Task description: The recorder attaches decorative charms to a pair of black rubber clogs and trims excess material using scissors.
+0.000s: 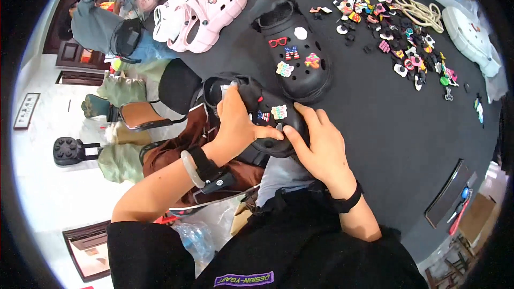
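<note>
A black clog (270, 99) is between my two hands at the near edge of the black table. Small charms show on it: a pastel lettered one, a flag-patterned one and a bit of red. My left hand (240, 123) grips the clog, fingers by the heel opening and thumb stretched across the upper. My right hand (321, 147) holds its toe, thumb on top and fingers on the far side. A small greyish piece shows between the thumb tips, too small to name. Just beyond lies another black clog (292, 48), with red glasses, a patterned letter, a white shape and other charms.
Pink clogs (222, 16) stand at the far left. Loose colourful charms (407, 53) spread over the far right, near a coiled cord (412, 8) and a pale clog (468, 37). A dark tray-like panel (447, 192) lies at the right edge. A chair (144, 112) stands left.
</note>
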`<state>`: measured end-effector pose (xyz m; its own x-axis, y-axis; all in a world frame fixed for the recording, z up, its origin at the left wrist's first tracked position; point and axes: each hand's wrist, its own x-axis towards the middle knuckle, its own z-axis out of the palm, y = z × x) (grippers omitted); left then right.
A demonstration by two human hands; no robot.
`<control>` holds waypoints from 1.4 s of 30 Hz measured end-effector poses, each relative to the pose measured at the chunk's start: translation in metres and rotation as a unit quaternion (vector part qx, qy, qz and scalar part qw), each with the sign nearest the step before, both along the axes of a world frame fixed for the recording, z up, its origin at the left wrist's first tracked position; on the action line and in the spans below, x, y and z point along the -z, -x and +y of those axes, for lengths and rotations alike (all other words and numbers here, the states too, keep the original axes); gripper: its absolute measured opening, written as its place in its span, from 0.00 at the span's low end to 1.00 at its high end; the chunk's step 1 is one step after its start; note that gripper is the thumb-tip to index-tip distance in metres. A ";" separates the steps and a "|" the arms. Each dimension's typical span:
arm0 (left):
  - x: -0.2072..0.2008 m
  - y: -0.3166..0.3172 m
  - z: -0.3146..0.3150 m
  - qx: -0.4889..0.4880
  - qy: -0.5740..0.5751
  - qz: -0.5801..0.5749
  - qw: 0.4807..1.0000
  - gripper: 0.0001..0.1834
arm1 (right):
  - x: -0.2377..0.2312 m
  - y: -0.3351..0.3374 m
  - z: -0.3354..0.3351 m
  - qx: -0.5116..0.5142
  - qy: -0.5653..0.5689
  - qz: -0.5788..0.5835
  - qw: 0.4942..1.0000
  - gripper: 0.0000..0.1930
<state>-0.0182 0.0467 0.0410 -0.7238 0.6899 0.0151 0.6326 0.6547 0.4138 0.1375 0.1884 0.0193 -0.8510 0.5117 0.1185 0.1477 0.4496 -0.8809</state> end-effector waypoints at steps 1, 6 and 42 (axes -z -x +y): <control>-0.003 0.003 -0.001 0.021 0.001 -0.037 0.999 0.70 | -0.001 0.001 -0.002 0.006 -0.009 -0.005 1.000 0.27; -0.016 -0.003 -0.007 0.047 0.015 0.053 0.997 0.69 | -0.003 0.011 -0.002 -0.001 -0.069 -0.053 0.996 0.31; -0.040 0.017 -0.007 0.174 0.018 -0.046 0.983 0.47 | 0.072 0.321 -0.182 -0.391 -0.057 0.001 0.918 0.12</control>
